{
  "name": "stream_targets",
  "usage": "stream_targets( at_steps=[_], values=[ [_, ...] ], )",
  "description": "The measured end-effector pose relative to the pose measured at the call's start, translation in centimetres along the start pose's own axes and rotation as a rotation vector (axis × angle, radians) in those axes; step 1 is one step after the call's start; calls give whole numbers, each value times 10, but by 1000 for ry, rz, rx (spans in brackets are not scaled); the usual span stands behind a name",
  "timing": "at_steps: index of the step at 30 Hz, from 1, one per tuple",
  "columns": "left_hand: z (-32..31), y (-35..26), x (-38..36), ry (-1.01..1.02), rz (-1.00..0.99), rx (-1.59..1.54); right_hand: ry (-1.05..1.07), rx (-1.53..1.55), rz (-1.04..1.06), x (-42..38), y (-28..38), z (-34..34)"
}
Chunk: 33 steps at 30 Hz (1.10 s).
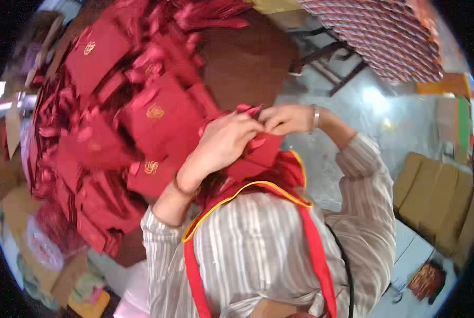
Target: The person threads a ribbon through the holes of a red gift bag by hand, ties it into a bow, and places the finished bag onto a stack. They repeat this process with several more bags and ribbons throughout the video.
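Observation:
My left hand (226, 140) and my right hand (289, 117) meet at the table's near edge, just above my apron. Fingers of both hands are pinched together on a red ribbon (249, 109), whose lower part is covered by the fingers. Under them is a dark red gift bag (262, 156), partly hidden by my left hand. Close beside my left wrist lie more red bags, one with a gold emblem (154, 112) and another partly tucked beneath it (151, 168).
A big heap of red bags with ribbons (96, 135) covers the left of the round brown table (242, 58). Farther right are a stool frame (335, 61), a striped patterned cover (385, 37) and a flattened cardboard box (433, 196) on the shiny floor (322, 164).

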<state>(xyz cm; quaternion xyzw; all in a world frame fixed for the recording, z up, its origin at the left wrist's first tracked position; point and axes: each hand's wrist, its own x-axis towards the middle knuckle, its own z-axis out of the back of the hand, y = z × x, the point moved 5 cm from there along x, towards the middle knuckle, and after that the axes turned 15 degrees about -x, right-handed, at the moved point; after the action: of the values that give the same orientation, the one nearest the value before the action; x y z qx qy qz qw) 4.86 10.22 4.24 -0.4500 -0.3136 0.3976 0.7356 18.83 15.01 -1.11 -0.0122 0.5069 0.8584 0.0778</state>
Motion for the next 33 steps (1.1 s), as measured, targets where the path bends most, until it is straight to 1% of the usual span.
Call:
stream_targets(
  at_steps=[1, 2, 3, 4, 5, 6, 7, 8, 9, 10, 11, 12, 14, 15, 19, 21, 22, 24, 25, 26, 29, 30, 32, 33],
  values=[
    [5, 5, 1, -20, 44, 7, -4, 29, 12, 1, -4, -1],
    [4, 9, 3, 47, 83, 23, 17, 48, 34, 4, -3, -4],
    [4, 12, 6, 118, 111, 36, 2, 132, -51, 5, -6, -5],
    [9, 13, 11, 111, 124, 39, -17, 211, -142, 5, -10, -5],
    [9, 15, 9, 180, 152, 91, -72, 200, -200, 5, -18, -16],
    [8, 18, 11, 252, 184, 139, -68, 206, -193, 7, -16, -18],
    [9, 18, 14, 264, 135, 152, -99, 212, -232, 8, -15, -17],
    [11, 22, 17, 267, 140, 149, -133, 218, -274, 7, -15, -18],
    [12, 25, 21, 324, 119, 117, -216, 261, -227, 8, -10, -20],
    [11, 26, 24, 383, 98, 85, -217, 266, -227, 7, -6, -21],
    [12, 26, 26, 409, 102, 20, -237, 229, -242, 7, 0, -17],
    [11, 30, 28, 412, 104, 19, -257, 192, -257, 6, 3, -15],
    [4, 40, 30, 492, 182, -295, -256, 206, -301, 3, -2, -19],
    [4, 40, 31, 498, 174, -313, -254, 216, -341, 1, -7, -21],
    [4, 33, 30, 533, 204, -309, -218, 275, -395, -4, -16, -25],
    [1, 23, 24, 601, 165, -472, -493, 440, -579, -18, -27, -20],
    [1, 23, 23, 608, 167, -471, -499, 445, -579, -20, -26, -16],
    [3, 28, 21, 566, 216, -367, -512, 650, -714, -27, -28, -4],
    [4, 29, 22, 554, 177, -372, -549, 609, -620, -27, -21, 2],
    [4, 30, 22, 553, 178, -371, -548, 609, -619, -28, -25, 2],
    [3, 29, 24, 541, 187, -425, -776, 732, -594, -35, -40, 10],
    [3, 26, 24, 538, 194, -408, -776, 732, -594, -38, -42, 9],
    [3, 25, 23, 533, 202, -389, -887, 700, -602, -44, -47, 12],
    [3, 24, 22, 525, 199, -374, -890, 702, -602, -41, -37, 12]
  ],
)
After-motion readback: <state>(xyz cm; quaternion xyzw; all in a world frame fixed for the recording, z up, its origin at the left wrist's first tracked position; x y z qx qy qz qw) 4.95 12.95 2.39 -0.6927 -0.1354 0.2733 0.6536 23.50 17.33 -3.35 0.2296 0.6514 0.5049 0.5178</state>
